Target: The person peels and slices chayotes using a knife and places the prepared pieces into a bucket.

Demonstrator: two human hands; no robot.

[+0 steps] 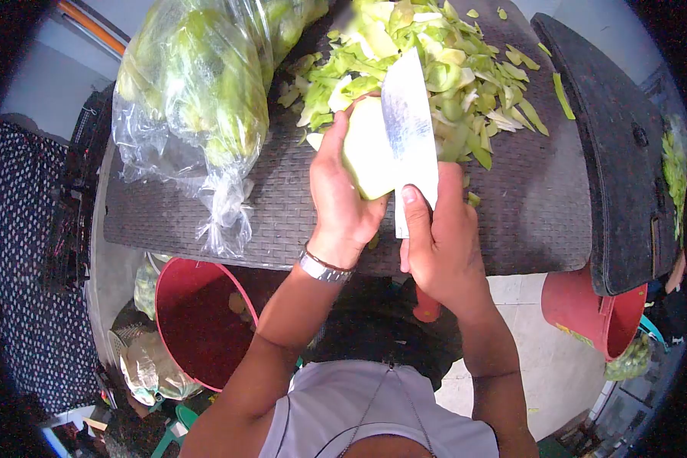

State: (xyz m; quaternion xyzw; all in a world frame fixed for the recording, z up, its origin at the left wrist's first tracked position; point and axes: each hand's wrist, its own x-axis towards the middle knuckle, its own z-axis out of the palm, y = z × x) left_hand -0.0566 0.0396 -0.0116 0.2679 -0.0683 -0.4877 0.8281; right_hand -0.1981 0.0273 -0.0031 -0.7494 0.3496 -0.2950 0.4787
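Observation:
A peeled pale fruit (pixel 368 153) that looks like a green mango rests in my left hand (pixel 336 183), fingers curled around its far side and thumb side. My right hand (pixel 444 244) grips a broad kitchen knife (pixel 409 114); its red handle (pixel 427 307) sticks out below the fist. The blade stands upright over the right side of the mango, covering part of it. Whether the edge touches the flesh I cannot tell. Behind both hands lies a heap of green peelings (pixel 466 76) on the dark woven-pattern tabletop (pixel 298 221).
A knotted clear plastic bag (pixel 206 99) of green fruit lies on the table's left. One red bucket (pixel 183 320) stands below the front edge at left, another (pixel 588 313) at right. A dark chair back (pixel 611 153) rises along the table's right side.

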